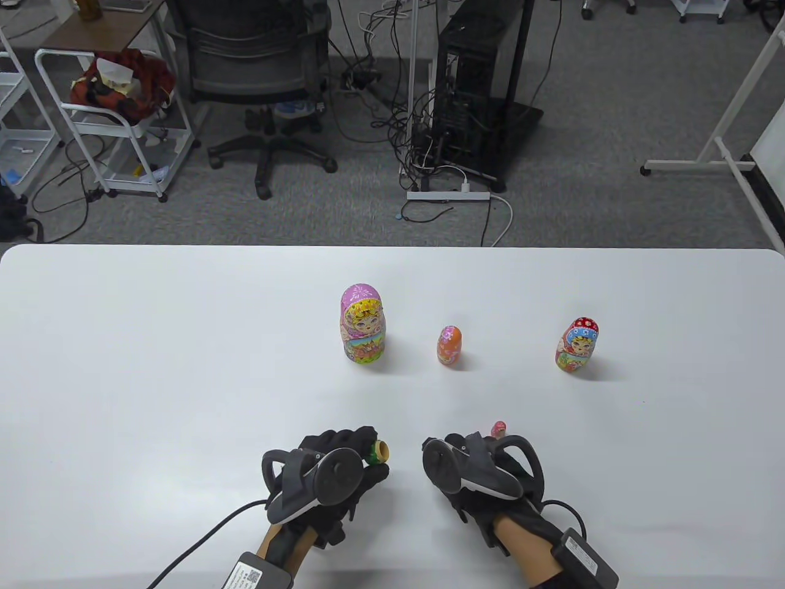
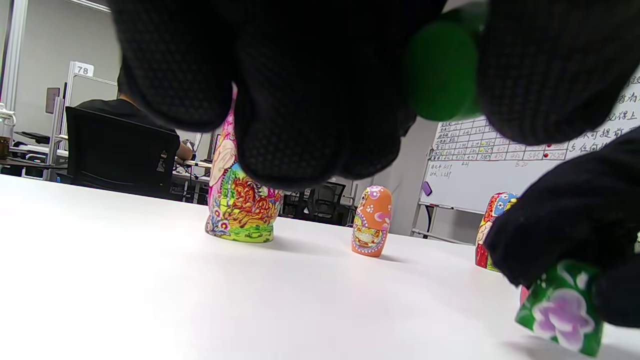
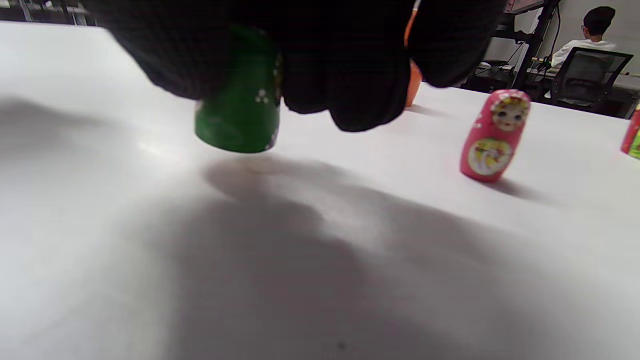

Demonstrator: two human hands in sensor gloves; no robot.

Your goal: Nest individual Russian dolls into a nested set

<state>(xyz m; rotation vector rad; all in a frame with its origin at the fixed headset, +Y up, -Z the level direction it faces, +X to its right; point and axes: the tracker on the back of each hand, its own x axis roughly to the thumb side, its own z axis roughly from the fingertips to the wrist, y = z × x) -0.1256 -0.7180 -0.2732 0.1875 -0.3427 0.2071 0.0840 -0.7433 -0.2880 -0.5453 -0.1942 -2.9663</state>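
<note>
- L hand (image 1: 325,475): fingers curled round a green doll half (image 1: 378,453), hollow mouth turned toward R hand
- R hand (image 1: 478,472): fingers clenched on the other green half (image 3: 240,107), held low over the table (image 1: 153,368)
- Tiny pink doll (image 1: 499,428) stood upright just beyond R fingers, so R hand is nearer; judged next to go inside the green shell
- Pink-purple (image 1: 363,324), orange (image 1: 449,345), red (image 1: 577,345) dolls upright further back, well apart

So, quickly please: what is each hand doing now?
Left hand: grips one green doll half.
Right hand: grips the other green doll half.
</note>
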